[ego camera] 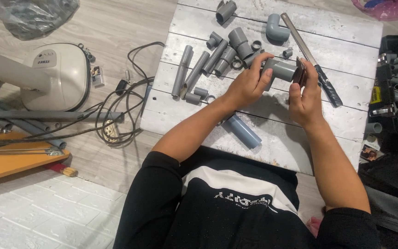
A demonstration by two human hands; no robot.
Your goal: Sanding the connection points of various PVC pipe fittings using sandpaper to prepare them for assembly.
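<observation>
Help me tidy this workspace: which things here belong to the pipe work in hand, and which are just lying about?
In use:
- grey pipe fitting, held by the left hand
- small dark piece, pressed to its end by the right hand

Lying about:
- loose grey pipe pieces on the white board
- long tool
- bluish tube
- black cables
- white appliance

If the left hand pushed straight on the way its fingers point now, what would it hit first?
Past the grey pipe fitting it grips, the left hand points toward the right hand, which holds a small dark piece against the fitting's end. It would probably meet that first; the long tool lies beyond.
</observation>
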